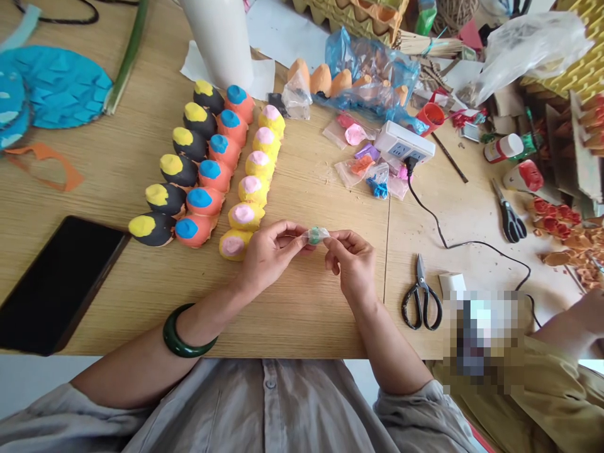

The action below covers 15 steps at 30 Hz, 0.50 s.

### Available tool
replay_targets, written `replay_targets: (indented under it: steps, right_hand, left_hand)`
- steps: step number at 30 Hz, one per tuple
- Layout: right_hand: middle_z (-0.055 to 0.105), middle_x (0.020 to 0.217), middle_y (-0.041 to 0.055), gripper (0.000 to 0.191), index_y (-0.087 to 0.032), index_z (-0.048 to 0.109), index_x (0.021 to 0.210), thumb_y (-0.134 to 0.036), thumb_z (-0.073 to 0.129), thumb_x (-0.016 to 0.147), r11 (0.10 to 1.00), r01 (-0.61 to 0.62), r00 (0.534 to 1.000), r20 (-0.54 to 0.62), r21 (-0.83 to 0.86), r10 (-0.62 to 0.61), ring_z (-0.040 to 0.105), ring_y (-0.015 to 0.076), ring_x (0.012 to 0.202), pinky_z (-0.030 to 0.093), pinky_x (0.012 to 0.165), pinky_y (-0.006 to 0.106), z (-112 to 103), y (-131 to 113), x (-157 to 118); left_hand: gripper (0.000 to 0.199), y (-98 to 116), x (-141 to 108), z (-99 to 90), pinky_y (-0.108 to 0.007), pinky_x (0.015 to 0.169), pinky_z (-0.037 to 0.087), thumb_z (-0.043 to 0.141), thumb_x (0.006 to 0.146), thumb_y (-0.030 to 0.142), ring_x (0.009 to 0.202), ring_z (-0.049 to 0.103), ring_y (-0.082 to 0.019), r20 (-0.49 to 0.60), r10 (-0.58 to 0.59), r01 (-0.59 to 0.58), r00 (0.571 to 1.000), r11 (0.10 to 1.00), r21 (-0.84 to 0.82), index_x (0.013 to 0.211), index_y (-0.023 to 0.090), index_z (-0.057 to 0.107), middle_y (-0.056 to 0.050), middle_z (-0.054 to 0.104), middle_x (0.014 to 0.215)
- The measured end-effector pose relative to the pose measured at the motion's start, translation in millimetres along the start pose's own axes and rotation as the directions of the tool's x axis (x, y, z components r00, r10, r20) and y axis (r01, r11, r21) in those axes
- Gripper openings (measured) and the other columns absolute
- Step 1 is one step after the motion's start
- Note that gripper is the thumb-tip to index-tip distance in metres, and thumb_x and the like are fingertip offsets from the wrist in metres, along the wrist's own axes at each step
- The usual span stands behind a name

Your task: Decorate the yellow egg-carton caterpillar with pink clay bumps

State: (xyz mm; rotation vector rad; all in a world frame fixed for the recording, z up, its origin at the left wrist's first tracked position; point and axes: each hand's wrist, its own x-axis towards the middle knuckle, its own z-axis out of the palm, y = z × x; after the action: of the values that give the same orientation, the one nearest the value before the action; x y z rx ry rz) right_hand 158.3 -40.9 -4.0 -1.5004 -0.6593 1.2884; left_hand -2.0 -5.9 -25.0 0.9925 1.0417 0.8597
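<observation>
A small clear plastic packet with something green inside (315, 236) is stretched between my two hands. My left hand (271, 250) pinches its left end, and my right hand (352, 258) pinches its right end. A dark green bangle (175, 333) circles my left wrist. Just beyond my left hand stands a row of yellow cups with pink tops (244, 214). Left of it are a row of orange cups with blue tops (200, 197) and a row of black cups with yellow tops (165, 199).
Scissors (421, 299) lie right of my right hand. A power strip (404, 143) with a black cord sits farther back, beside bags of coloured clay (355, 134). A dark tablet (51, 283) lies at left. Another person's arm (573, 324) rests at the right edge.
</observation>
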Motion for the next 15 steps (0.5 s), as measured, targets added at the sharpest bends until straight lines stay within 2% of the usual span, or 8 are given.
replay_targets:
  steps: [4,7,9,12,15]
  right_hand:
    - [0.052,0.042,-0.0085,0.030,-0.020,0.066,0.072,-0.040,0.088,0.069,0.989,-0.095,0.995,0.045,0.113,0.091,0.038,0.0056,0.033,0.024,0.036,0.021,0.5,-1.5,4.2]
    - [0.043,0.038,-0.0122,0.028,-0.019,0.066,0.073,-0.037,0.087,0.069,0.967,-0.183,0.978,0.130,0.176,0.161,0.025,0.0021,0.030,0.014,0.035,0.020,-1.7,-2.5,7.5]
    - [0.041,0.038,-0.0133,0.025,-0.019,0.067,0.075,-0.035,0.086,0.071,0.950,-0.239,0.959,0.201,0.202,0.199,0.021,0.0012,0.030,0.013,0.035,0.019,-3.8,-2.8,9.5]
    - [0.042,0.041,-0.0134,0.022,-0.019,0.067,0.078,-0.032,0.083,0.073,0.925,-0.304,0.927,0.293,0.228,0.233,0.018,0.0007,0.030,0.013,0.034,0.019,-6.7,-2.5,12.6]
    - [0.053,0.048,-0.0109,0.019,-0.018,0.065,0.081,-0.029,0.080,0.074,0.899,-0.356,0.895,0.370,0.254,0.249,0.016,0.0002,0.030,0.012,0.033,0.019,-10.2,-1.9,16.8]
  left_hand:
    - [0.047,-0.6,-0.6,0.7,-0.037,0.082,0.069,0.089,0.078,0.055,0.080,0.081,-0.023,-0.004,-0.009,0.009,1.000,0.999,-0.053,0.095,0.014,0.074,-0.009,0.083,0.089]
    - [0.046,-1.2,-0.6,1.6,-0.039,0.086,0.069,0.089,0.078,0.053,0.081,0.081,-0.023,-0.021,-0.007,0.006,1.000,0.997,-0.075,0.095,0.013,0.073,-0.009,0.083,0.092]
    - [0.045,-1.0,-0.8,2.1,-0.039,0.085,0.070,0.089,0.079,0.052,0.085,0.081,-0.024,-0.035,0.011,-0.013,0.999,0.997,-0.070,0.096,0.013,0.073,-0.009,0.083,0.096]
    - [0.042,-0.5,-1.6,2.5,-0.037,0.085,0.070,0.085,0.083,0.050,0.092,0.082,-0.025,-0.007,0.058,-0.058,0.998,0.997,-0.045,0.100,0.014,0.073,-0.010,0.083,0.102]
    - [0.032,-1.3,-2.1,1.5,-0.034,0.083,0.069,0.078,0.089,0.045,0.087,0.082,-0.022,0.028,0.118,-0.118,0.993,0.993,0.008,0.100,0.015,0.074,-0.008,0.082,0.099]
